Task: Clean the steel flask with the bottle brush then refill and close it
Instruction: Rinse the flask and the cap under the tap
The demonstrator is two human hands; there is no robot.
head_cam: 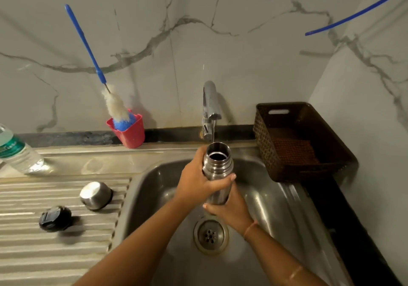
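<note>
Left hand (196, 182) grips the steel flask (218, 168) below its neck and the right hand (231, 210) wraps around its base, holding it upright over the sink (276, 208) under the tap (210, 106). The bottle brush (114, 106) stands in a red cup (132, 134), so this looks like rinsing or refilling. Next the flask needs the black stopper (55, 218) and steel cap (96, 195) from the drainboard. The water level inside is dark and the stream barely shows.
</note>
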